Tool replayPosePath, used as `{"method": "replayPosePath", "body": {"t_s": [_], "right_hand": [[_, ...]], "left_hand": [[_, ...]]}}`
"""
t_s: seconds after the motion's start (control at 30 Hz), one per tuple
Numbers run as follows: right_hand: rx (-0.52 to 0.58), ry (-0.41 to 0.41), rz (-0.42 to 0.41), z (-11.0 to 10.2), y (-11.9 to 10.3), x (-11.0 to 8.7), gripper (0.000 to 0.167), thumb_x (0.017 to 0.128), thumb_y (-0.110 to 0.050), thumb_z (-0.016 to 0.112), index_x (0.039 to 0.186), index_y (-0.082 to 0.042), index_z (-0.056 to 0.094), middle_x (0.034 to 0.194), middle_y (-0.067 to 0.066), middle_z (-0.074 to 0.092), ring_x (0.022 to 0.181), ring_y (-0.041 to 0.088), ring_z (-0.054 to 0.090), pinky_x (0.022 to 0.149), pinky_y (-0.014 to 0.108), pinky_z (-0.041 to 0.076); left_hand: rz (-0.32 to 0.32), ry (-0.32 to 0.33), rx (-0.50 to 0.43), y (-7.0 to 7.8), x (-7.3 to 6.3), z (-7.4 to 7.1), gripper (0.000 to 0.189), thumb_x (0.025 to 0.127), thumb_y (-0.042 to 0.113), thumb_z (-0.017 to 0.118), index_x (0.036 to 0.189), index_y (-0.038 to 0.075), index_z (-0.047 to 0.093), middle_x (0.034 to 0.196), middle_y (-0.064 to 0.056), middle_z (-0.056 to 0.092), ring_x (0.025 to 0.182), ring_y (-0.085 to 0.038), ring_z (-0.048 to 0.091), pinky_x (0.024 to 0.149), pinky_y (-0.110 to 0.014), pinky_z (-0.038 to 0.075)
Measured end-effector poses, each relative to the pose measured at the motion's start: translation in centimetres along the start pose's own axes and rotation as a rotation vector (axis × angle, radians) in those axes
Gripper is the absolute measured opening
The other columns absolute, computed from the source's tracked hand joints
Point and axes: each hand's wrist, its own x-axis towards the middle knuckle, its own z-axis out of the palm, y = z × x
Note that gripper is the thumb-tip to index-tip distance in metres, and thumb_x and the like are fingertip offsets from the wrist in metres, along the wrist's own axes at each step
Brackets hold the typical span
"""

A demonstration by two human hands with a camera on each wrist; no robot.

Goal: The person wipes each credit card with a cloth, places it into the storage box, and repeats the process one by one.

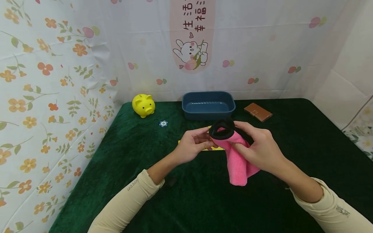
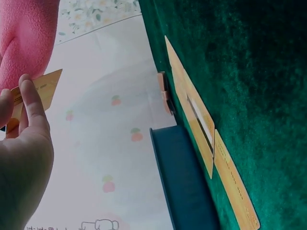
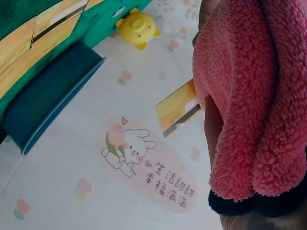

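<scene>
My left hand [image 1: 189, 147] pinches a gold bank card [image 2: 49, 88] between thumb and fingers, held above the table. Its magnetic stripe shows in the right wrist view, where the card [image 3: 177, 112] sticks out beside the cloth. With my right hand [image 1: 263, 149] I grip a fluffy pink cloth [image 1: 237, 168] with black edging, bunched up so its lower part hangs down. The cloth's upper folds lie right at the card and my left fingers. Several more gold bank cards [image 2: 235, 187] lie on the green table below, mostly hidden behind my hands in the head view.
A dark blue rectangular bin [image 1: 208, 115] stands at the back middle of the green-covered table [image 1: 116, 174]. Right of it lies a brown leather wallet [image 1: 258, 112]. To the left are a yellow piggy bank [image 1: 143, 105] and a poker chip [image 1: 163, 123]. Patterned sheets hang behind and beside.
</scene>
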Motion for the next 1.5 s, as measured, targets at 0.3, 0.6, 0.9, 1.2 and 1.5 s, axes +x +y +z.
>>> {"method": "replayPosePath", "body": {"t_s": [0.3, 0.6, 0.9, 1.2, 1.5], "right_hand": [[-0.046, -0.036, 0.023, -0.4, 0.1, -0.6, 0.058, 0.078, 0.002, 0.080, 0.132, -0.006, 0.058, 0.086, 0.000, 0.065, 0.065, 0.008, 0.052, 0.052, 0.021, 0.044], [-0.031, -0.058, -0.010, -0.4, 0.0, -0.8, 0.059, 0.078, 0.003, 0.080, 0.132, -0.006, 0.058, 0.088, -0.002, 0.065, 0.064, 0.005, 0.051, 0.051, 0.019, 0.043], [-0.039, -0.101, -0.037, -0.6, -0.2, -1.3, 0.061, 0.077, 0.002, 0.081, 0.133, -0.007, 0.059, 0.088, -0.002, 0.065, 0.062, 0.002, 0.050, 0.050, 0.019, 0.044], [-0.054, -0.088, -0.039, -1.4, 0.3, -1.6, 0.062, 0.075, 0.004, 0.080, 0.132, -0.005, 0.059, 0.088, -0.002, 0.065, 0.060, 0.000, 0.048, 0.049, 0.017, 0.041], [-0.082, -0.044, -0.033, -2.1, 1.1, -1.8, 0.063, 0.072, 0.006, 0.081, 0.130, -0.005, 0.060, 0.088, -0.001, 0.065, 0.064, 0.004, 0.051, 0.052, 0.014, 0.039]], "left_hand": [[-0.005, 0.047, -0.039, 0.2, 0.0, -0.2, 0.055, 0.097, -0.007, 0.056, 0.148, 0.000, 0.039, 0.112, -0.029, 0.066, 0.095, -0.022, 0.070, 0.082, -0.040, 0.059], [-0.014, 0.095, -0.090, 0.4, 0.0, 0.1, 0.042, 0.102, -0.003, 0.049, 0.143, -0.004, 0.042, 0.110, -0.032, 0.065, 0.092, -0.037, 0.068, 0.077, -0.039, 0.060], [-0.022, 0.140, -0.077, 0.2, -0.1, 0.0, 0.041, 0.101, -0.003, 0.051, 0.141, -0.005, 0.044, 0.110, -0.034, 0.065, 0.085, -0.015, 0.068, 0.072, -0.029, 0.058], [-0.060, 0.168, -0.092, 0.5, -0.1, -0.2, 0.041, 0.101, 0.000, 0.052, 0.141, -0.002, 0.044, 0.120, -0.032, 0.063, 0.088, -0.015, 0.067, 0.073, -0.027, 0.058], [-0.082, 0.166, -0.080, 0.9, -0.4, -0.6, 0.042, 0.102, 0.002, 0.052, 0.143, -0.001, 0.043, 0.124, -0.030, 0.061, 0.094, -0.020, 0.066, 0.074, -0.026, 0.057]]}}
